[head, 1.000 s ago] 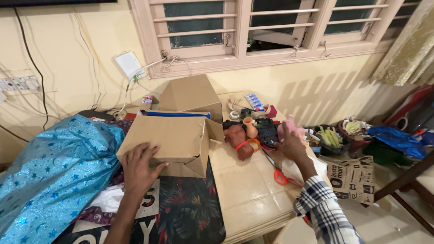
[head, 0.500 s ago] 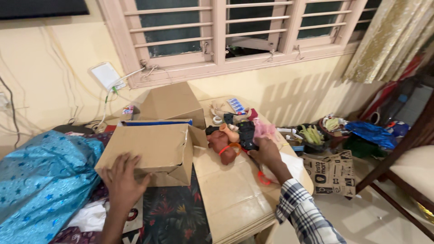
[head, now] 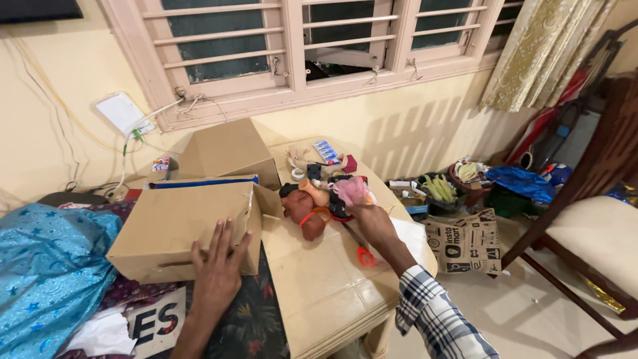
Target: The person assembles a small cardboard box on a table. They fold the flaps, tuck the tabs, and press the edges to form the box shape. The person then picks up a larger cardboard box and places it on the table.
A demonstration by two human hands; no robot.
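My left hand (head: 219, 262) lies flat, fingers spread, on the near side of a brown cardboard box (head: 173, 223) on the table. My right hand (head: 372, 223), in a plaid sleeve, reaches into a pile of small things and touches a pink object (head: 350, 189); whether it grips it is unclear. Beside it lie brown clay pots (head: 300, 205), an orange ring (head: 314, 214) and a black object (head: 337, 203). Orange-handled scissors (head: 362, 251) lie just under my right wrist.
A second cardboard box (head: 226, 151) stands behind the first. Blue starred wrapping paper (head: 46, 272) covers the left. The tiled table's edge (head: 345, 319) is near me. A printed paper bag (head: 465, 242), baskets of clutter and a wooden chair (head: 591, 226) stand on the right.
My view has swung right. My left hand has slid right along the box's side. My right hand has moved from the table near the scissors up to the pink object.
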